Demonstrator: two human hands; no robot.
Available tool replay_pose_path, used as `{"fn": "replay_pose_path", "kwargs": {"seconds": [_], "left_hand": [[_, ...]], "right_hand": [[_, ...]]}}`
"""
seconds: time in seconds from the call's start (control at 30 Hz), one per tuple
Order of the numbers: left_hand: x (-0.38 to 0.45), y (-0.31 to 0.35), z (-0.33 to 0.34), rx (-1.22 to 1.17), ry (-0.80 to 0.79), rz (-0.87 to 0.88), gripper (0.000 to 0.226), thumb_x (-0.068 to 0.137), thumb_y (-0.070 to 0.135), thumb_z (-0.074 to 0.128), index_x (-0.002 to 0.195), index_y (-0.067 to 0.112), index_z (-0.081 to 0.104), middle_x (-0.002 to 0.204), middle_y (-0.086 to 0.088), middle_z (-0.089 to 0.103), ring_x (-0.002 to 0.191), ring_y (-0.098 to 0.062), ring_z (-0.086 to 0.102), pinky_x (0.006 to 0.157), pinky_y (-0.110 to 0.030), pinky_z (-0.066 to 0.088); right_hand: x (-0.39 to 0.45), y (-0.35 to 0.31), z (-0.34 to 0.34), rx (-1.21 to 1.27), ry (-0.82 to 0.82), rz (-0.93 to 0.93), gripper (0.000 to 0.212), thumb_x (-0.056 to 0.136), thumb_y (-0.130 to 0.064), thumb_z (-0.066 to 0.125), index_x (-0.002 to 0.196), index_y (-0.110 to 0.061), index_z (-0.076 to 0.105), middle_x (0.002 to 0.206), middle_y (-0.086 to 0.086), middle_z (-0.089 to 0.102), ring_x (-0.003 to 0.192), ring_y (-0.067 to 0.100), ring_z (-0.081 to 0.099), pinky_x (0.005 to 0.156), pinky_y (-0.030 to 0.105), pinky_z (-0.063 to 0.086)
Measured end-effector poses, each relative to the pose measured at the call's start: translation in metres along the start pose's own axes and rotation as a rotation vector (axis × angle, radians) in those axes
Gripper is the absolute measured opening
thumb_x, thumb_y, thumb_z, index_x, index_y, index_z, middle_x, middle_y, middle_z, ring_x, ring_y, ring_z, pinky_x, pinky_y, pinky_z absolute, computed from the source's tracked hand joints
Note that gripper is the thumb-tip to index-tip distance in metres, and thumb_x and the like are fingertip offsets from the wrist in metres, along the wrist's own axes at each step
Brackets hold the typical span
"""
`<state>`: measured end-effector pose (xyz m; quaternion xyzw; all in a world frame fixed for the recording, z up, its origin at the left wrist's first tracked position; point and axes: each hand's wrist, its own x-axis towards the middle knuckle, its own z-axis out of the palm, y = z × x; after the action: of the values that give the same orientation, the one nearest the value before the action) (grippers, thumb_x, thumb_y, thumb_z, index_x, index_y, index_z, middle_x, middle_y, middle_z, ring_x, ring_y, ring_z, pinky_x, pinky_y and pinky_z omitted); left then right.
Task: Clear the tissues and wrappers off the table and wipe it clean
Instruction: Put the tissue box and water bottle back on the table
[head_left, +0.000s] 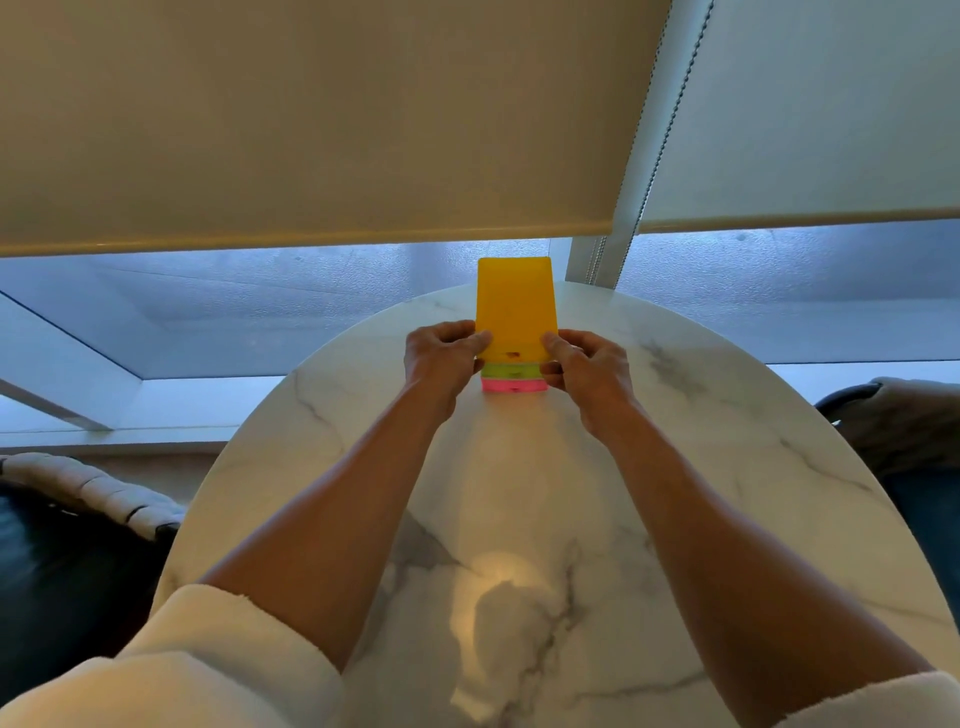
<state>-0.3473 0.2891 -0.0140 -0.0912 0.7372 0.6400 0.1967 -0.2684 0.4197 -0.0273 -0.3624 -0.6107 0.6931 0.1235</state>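
Both hands reach far across the round marble table (727, 467), all the way to its far edge by the window. The left hand (441, 358) and the right hand (589, 366) are about the same way off from a small stack of flat coloured pieces, one hand on each side. The yellow piece (517, 306) is on top and sticks out farthest, its long side pointing away from the person. A green piece (509, 371) and a pink piece (511, 385) peek out under its near end. The fingers of both hands curl round the side edges of the yellow piece and pinch it.

I see no tissues or wrappers on the table. Nothing stands between the hands and the stack. A window blind (311, 130) hangs above, its bead chain (660, 145) close behind the stack. Chairs sit at both sides
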Motion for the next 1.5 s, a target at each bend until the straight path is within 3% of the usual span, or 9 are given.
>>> {"fn": "replay_pose_path", "kwargs": {"seconds": [0.13, 0.27, 0.4, 0.63, 0.8, 0.93, 1.1, 1.3, 1.5], "left_hand": [[0.002, -0.003, 0.000, 0.044, 0.034, 0.013, 0.031, 0.082, 0.018, 0.075, 0.112, 0.010, 0.070, 0.106, -0.006, 0.071, 0.093, -0.016, 0.067, 0.079, -0.029, 0.057], [-0.006, -0.009, -0.001, 0.075, 0.066, 0.011, 0.049, 0.079, 0.036, 0.076, 0.121, 0.015, 0.065, 0.118, -0.005, 0.067, 0.108, -0.019, 0.063, 0.096, -0.042, 0.052], [-0.025, -0.018, -0.012, 0.078, 0.051, -0.009, 0.056, 0.076, 0.045, 0.076, 0.124, 0.020, 0.061, 0.119, -0.005, 0.065, 0.106, -0.020, 0.062, 0.096, -0.044, 0.052], [-0.077, -0.046, -0.043, 0.064, 0.004, -0.045, 0.030, 0.088, 0.025, 0.068, 0.115, 0.014, 0.065, 0.096, -0.002, 0.067, 0.089, -0.018, 0.063, 0.080, -0.033, 0.054], [-0.122, -0.073, -0.089, 0.054, 0.014, -0.020, 0.013, 0.088, 0.021, 0.066, 0.101, 0.020, 0.068, 0.092, -0.002, 0.069, 0.088, -0.017, 0.065, 0.084, -0.036, 0.055], [-0.157, -0.097, -0.146, 0.027, 0.057, 0.004, 0.012, 0.088, 0.017, 0.066, 0.099, 0.021, 0.069, 0.091, -0.003, 0.070, 0.084, -0.016, 0.065, 0.078, -0.030, 0.054], [-0.211, -0.130, -0.242, 0.047, 0.141, -0.008, 0.015, 0.091, 0.018, 0.062, 0.106, 0.021, 0.066, 0.100, -0.002, 0.068, 0.092, -0.015, 0.064, 0.083, -0.033, 0.054], [-0.280, -0.184, -0.372, -0.039, 0.332, -0.109, 0.018, 0.090, 0.009, 0.061, 0.104, 0.019, 0.067, 0.098, -0.004, 0.070, 0.092, -0.013, 0.065, 0.079, -0.026, 0.054], [-0.316, -0.233, -0.487, -0.050, 0.519, -0.219, 0.017, 0.089, 0.012, 0.063, 0.099, 0.024, 0.068, 0.094, -0.003, 0.070, 0.093, -0.020, 0.067, 0.084, -0.034, 0.055]], "right_hand": [[0.000, -0.001, -0.001, -0.002, -0.002, 0.022, 0.027, 0.088, -0.020, 0.069, 0.112, -0.007, 0.066, 0.076, 0.004, 0.064, 0.061, 0.010, 0.059, 0.059, 0.021, 0.055], [-0.005, 0.000, -0.007, 0.027, -0.007, 0.060, 0.042, 0.085, -0.031, 0.072, 0.120, -0.011, 0.060, 0.090, 0.004, 0.066, 0.068, 0.013, 0.063, 0.056, 0.021, 0.053], [-0.020, 0.005, -0.016, 0.016, -0.020, 0.101, 0.039, 0.086, -0.040, 0.070, 0.112, -0.013, 0.062, 0.087, 0.002, 0.064, 0.070, 0.014, 0.064, 0.061, 0.025, 0.053], [-0.060, 0.027, -0.023, -0.037, -0.078, 0.149, 0.015, 0.088, -0.032, 0.069, 0.088, -0.018, 0.064, 0.081, 0.003, 0.062, 0.068, 0.015, 0.061, 0.059, 0.026, 0.049], [-0.109, 0.043, -0.005, -0.142, -0.190, 0.165, 0.020, 0.089, -0.032, 0.067, 0.098, -0.013, 0.066, 0.084, 0.004, 0.064, 0.072, 0.015, 0.062, 0.061, 0.026, 0.050], [-0.157, 0.056, 0.024, -0.268, -0.317, 0.141, 0.018, 0.089, -0.033, 0.066, 0.090, -0.015, 0.068, 0.082, 0.004, 0.068, 0.073, 0.015, 0.064, 0.067, 0.029, 0.051], [-0.228, 0.082, 0.080, -0.396, -0.495, 0.091, 0.010, 0.088, -0.028, 0.068, 0.086, -0.018, 0.070, 0.078, 0.001, 0.068, 0.071, 0.013, 0.062, 0.063, 0.025, 0.050], [-0.327, 0.114, 0.170, -0.548, -0.756, 0.022, 0.011, 0.087, -0.031, 0.069, 0.093, -0.023, 0.073, 0.087, 0.000, 0.072, 0.076, 0.012, 0.067, 0.067, 0.023, 0.052], [-0.394, 0.153, 0.266, -0.668, -0.952, -0.045, 0.021, 0.085, -0.033, 0.071, 0.101, -0.020, 0.070, 0.068, -0.004, 0.061, 0.069, 0.006, 0.064, 0.067, 0.024, 0.052]]}}
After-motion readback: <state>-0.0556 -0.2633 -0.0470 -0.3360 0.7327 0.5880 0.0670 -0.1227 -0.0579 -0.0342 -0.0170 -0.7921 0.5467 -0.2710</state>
